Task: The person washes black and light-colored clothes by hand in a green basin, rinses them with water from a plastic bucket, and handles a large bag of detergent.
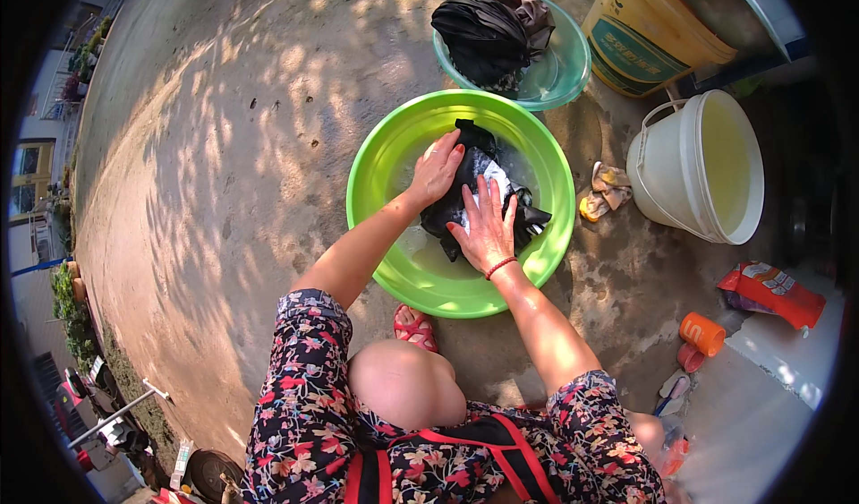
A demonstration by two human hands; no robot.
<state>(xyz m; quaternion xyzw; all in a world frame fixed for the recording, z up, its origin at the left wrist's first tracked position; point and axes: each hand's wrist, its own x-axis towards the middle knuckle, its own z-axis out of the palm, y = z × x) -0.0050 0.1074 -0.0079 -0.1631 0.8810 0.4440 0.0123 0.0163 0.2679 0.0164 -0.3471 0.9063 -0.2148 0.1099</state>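
Observation:
A lime-green plastic basin [366, 168] stands on the ground before me, with shallow cloudy water in it. Inside lies a wet black garment [473, 140], bunched up, with a white patch [496, 174] and whitish suds on it. My left hand [437, 168] rests on the garment's left side, fingers close together; whether they grip the fabric is hard to see. Lower and to the right, my right hand [488, 229] lies flat on the garment with its fingers spread, touching the white patch. A red beaded bracelet [500, 268] circles the right wrist.
Behind stands a teal basin [567, 67] with dark clothes [483, 37]. To the right are a yellow bucket [644, 41], a white bucket [664, 161] and a crumpled cloth [609, 188]. A red packet [772, 292], an orange cup [702, 333] and a brush [673, 390] lie nearer me.

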